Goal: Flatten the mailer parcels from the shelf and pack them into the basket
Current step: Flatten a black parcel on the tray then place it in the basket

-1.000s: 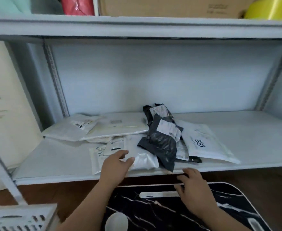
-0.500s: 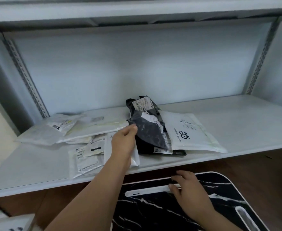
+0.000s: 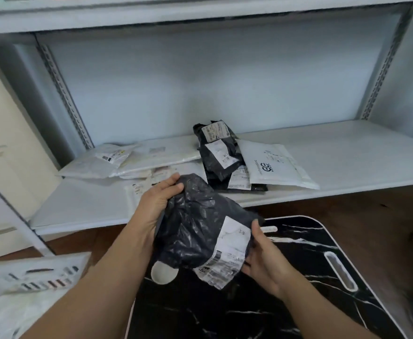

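Note:
A crumpled black mailer parcel (image 3: 195, 223) with a white shipping label is held in the air between the shelf and the black tray. My left hand (image 3: 155, 204) grips its upper left edge, thumb on top. My right hand (image 3: 261, 258) holds its lower right side by the label, thumb against the label's edge. On the white shelf (image 3: 335, 162) lie more black mailers (image 3: 219, 152), a white padded mailer (image 3: 274, 165) and several white flat mailers (image 3: 127, 160) to the left. A white slotted basket (image 3: 29, 280) shows at the lower left.
A black marble-patterned tray table (image 3: 298, 277) with slot handles lies below my hands. The upper shelf board (image 3: 200, 13) hangs overhead. A cream cabinet (image 3: 2, 148) stands at the left. Brown wooden floor (image 3: 371, 211) shows under the shelf.
My left hand pulled a black mailer off the shelf pile toward me. My right hand left the tray's edge and took hold of the mailer's label side.

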Demonstrator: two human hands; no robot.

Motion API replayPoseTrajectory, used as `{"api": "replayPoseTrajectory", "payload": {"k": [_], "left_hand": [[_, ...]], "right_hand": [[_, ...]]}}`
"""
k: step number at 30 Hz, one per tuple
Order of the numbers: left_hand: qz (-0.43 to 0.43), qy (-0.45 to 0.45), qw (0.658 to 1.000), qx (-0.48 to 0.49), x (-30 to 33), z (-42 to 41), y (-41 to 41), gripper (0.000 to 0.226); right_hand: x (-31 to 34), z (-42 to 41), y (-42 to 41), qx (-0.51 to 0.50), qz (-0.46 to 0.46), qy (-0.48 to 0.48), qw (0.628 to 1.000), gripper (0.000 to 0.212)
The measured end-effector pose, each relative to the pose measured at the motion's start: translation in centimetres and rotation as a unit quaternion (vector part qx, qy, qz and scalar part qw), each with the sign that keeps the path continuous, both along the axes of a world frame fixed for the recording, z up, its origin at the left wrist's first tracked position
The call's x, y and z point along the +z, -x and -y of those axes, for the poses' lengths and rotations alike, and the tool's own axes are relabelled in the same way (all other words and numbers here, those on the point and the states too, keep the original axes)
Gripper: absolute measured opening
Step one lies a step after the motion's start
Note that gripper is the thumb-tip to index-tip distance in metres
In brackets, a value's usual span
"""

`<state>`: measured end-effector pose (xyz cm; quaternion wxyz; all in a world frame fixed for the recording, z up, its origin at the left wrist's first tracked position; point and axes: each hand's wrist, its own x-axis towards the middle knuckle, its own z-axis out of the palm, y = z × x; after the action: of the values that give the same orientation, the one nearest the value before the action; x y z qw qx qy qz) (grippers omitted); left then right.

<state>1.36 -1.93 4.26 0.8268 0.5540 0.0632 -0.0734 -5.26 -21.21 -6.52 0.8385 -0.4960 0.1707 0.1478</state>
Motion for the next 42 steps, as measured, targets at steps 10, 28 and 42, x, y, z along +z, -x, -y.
{"api": "replayPoseTrajectory", "payload": {"k": [10, 28, 42], "left_hand": [[-0.112, -0.367, 0.92, 0.077, -14.3, -3.2, 4.7, 0.019], [0.125, -0.742, 0.652, -0.097, -23.9, 2.1, 6.4, 0.058], [0.175, -0.746, 0.63, -0.127, -28.4, 2.1, 9.2, 0.053]], "right_hand": [[-2.2, -1.0, 2.7, -0.054, 0.05, 0.327, 0.942, 0.033], [-12.7, -1.4, 1.3, 0.235, 0.174, 0.733, 0.614, 0.073], [-16.5, -3.0, 3.2, 0.195, 0.258, 0.787, 0.525, 0.054]]}}
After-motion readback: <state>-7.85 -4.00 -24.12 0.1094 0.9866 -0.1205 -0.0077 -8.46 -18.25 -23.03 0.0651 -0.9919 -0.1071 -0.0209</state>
